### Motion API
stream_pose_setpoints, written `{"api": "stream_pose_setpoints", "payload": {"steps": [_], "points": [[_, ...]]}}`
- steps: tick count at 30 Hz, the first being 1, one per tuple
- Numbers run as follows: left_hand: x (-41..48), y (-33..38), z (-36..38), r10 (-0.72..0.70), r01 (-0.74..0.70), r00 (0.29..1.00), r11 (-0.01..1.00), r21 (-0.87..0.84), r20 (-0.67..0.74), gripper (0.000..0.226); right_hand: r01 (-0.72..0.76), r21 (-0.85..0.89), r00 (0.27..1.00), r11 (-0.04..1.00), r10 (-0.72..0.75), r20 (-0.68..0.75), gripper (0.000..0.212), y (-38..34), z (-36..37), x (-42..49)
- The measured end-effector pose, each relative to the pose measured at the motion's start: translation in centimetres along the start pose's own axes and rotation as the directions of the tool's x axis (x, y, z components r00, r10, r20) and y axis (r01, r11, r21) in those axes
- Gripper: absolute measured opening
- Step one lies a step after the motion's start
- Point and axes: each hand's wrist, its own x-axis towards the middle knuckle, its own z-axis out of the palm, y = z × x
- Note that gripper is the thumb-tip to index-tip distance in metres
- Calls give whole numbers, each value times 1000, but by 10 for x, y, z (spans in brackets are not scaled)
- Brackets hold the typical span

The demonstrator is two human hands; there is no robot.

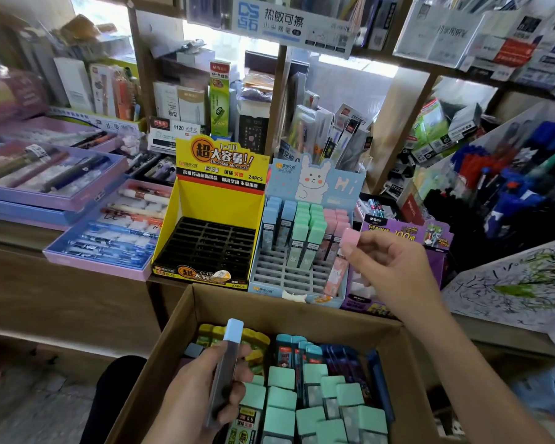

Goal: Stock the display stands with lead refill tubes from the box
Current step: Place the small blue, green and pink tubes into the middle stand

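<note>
A cardboard box at the bottom holds several lead refill tubes with green, blue and yellow caps. My left hand grips a blue-capped tube upright above the box. My right hand pinches a pink-capped tube by its top, its lower end in the right column of the blue rabbit display stand. That stand carries blue, green and pink tubes in its back rows. The yellow display stand to its left has a black grid with no tubes in it.
Trays of pens lie on the counter at left. A purple display box stands right of the rabbit stand, with pen racks beyond. Shelves of stationery fill the back. A scribbled test sheet lies at right.
</note>
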Motion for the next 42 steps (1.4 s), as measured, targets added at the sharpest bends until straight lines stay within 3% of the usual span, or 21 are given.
{"api": "stream_pose_setpoints", "payload": {"steps": [4,10,13,16,21,26,30,33,37,42], "points": [[-3,2,-2,-16,16,1000,1000,10,6,48,50,-104,997,993,-56,-48,10,4,-3,22],[-5,3,-4,58,-60,998,995,77,27,36,125,-269,990,955,-138,-33,24,15,5,43],[-5,4,-5,61,-63,998,994,84,30,36,126,-363,991,923,-133,5,10,20,9,48],[-5,4,-7,71,-75,997,993,96,41,36,109,-433,994,895,-108,28,12,22,8,50],[-2,3,-10,85,-90,995,989,117,49,38,80,-403,996,912,-63,55,5,16,6,52],[-2,2,-9,87,-95,994,987,127,62,40,42,-306,996,951,-17,84,27,16,9,49],[-5,3,-8,102,-108,993,985,133,52,49,15,-356,996,934,16,85,23,18,15,47],[-5,2,-9,101,-105,994,986,132,38,43,11,-395,996,919,26,88,22,18,21,44],[-7,4,-5,16,-16,1000,999,32,5,46,-1,-408,998,913,26,57,13,18,25,44],[-11,8,-1,-25,25,1000,999,33,-3,45,7,-435,998,900,18,54,8,19,22,41]]}}
